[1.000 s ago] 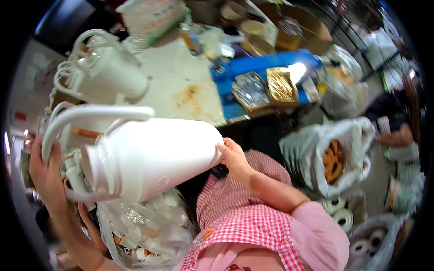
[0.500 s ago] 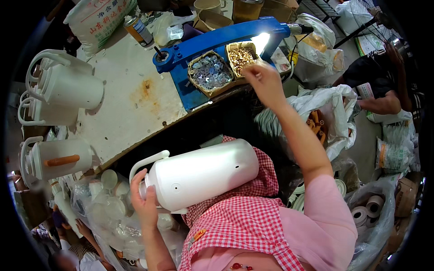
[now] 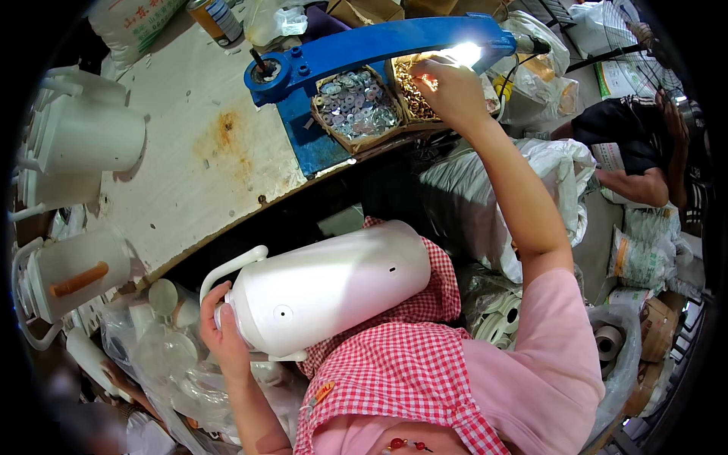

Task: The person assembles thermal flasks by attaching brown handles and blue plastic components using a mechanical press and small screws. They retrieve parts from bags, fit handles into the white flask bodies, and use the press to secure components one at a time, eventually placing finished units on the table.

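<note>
A worn white worktable (image 3: 205, 182) with a rusty stain carries the load. On its far side a blue metal press (image 3: 356, 53) stands on its base, with two open cardboard trays beside it: one of silvery washers (image 3: 355, 106), one of small brass-coloured parts (image 3: 413, 95). White plastic jug bodies (image 3: 87, 136) stand along the left edge. A tin can (image 3: 216, 19) and what may be a printed sack (image 3: 140, 19) sit at the back.

white jug body (image 3: 326, 292) at six o'clock; red-and-white checked apron (image 3: 394, 364); blue press arm (image 3: 379, 45) at twelve.
</note>
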{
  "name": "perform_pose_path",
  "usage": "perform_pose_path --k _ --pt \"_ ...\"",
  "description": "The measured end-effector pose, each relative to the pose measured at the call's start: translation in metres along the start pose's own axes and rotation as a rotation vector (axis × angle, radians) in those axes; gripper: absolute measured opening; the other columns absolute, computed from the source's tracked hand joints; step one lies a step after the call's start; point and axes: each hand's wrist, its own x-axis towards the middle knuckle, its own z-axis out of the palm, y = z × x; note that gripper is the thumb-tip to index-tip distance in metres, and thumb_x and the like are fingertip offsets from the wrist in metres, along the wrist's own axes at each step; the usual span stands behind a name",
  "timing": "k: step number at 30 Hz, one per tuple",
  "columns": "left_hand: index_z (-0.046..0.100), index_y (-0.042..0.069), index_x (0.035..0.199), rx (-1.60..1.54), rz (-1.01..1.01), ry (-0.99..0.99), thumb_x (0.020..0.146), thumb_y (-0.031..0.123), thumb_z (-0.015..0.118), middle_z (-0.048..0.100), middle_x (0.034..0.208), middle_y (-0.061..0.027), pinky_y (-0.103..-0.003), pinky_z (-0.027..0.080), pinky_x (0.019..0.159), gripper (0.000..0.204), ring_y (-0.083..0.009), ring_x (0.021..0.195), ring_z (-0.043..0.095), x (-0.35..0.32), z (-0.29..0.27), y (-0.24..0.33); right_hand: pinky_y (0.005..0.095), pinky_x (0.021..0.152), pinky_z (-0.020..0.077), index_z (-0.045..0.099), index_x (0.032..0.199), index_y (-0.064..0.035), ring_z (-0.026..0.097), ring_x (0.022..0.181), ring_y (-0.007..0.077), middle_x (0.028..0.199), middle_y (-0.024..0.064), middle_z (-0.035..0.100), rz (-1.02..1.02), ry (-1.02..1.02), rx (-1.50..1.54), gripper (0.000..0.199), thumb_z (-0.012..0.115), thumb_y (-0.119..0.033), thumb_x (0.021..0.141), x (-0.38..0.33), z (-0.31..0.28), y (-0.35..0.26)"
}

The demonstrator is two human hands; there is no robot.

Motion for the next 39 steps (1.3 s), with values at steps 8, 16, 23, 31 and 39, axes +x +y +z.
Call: perform_pose_path --k 8,16,23,31,39 --pt "0.059 0.001 0.126 0.011 -0.087 -0.138 0.099 0.01 0.052 0.062 0.117 -0.0083 -0.03 0.046 0.093 0.03 -0.0165 0.104 0.058 0.0 -0.006 0.022 0.0249 0.072 0.0532 0.075 0.099 -0.0024 0.068 0.079 0.0108 0.085 0.0035 0.074 0.396 0.072 0.873 0.016 0.077 -0.009 0.085 -0.001 -0.047 -0.065" --pt "0.061 0.002 0.124 -0.088 -0.142 -0.107 0.098 0.012 0.058 0.061 0.119 -0.0079 -0.031 0.045 0.095 0.028 -0.0168 0.106 0.057 -0.005 -0.006 0.0 0.024 0.08 0.0555 0.075 0.097 0.0007 0.069 0.085 0.0101 0.091 0.0062 0.075 0.234 0.13 1.406 0.012 0.077 -0.002 0.086 0.102 -0.015 -0.154" --pt "0.063 0.001 0.119 -0.059 -0.036 -0.066 0.095 0.011 0.06 0.06 0.119 -0.0106 -0.034 0.042 0.1 0.027 -0.0234 0.11 0.056 -0.001 -0.007 -0.007 0.0241 0.079 0.0559 0.075 0.095 0.0 0.07 0.083 0.0103 0.089 0.0062 0.076 0.185 0.045 1.366 0.012 0.079 -0.005 0.085 0.107 -0.011 -0.152" --pt "0.062 0.0 0.118 -0.057 -0.021 -0.094 0.094 0.011 0.06 0.06 0.117 -0.0111 -0.034 0.042 0.1 0.026 -0.0234 0.11 0.056 0.005 -0.004 -0.003 0.0241 0.076 0.0547 0.074 0.092 -0.0003 0.069 0.081 0.0089 0.086 0.0046 0.075 0.164 -0.006 1.244 0.012 0.08 -0.007 0.084 0.113 -0.012 -0.15" --pt "0.057 0.001 0.129 -0.058 -0.03 -0.184 0.093 0.014 0.064 0.058 0.124 -0.0094 -0.034 0.04 0.104 0.039 -0.0211 0.116 0.054 0.003 -0.008 0.007 0.025 0.084 0.0556 0.073 0.103 -0.0003 0.07 0.09 0.0118 0.096 0.0064 0.075 0.083 -0.053 1.215 0.018 0.078 -0.006 0.086 0.109 -0.018 -0.141"
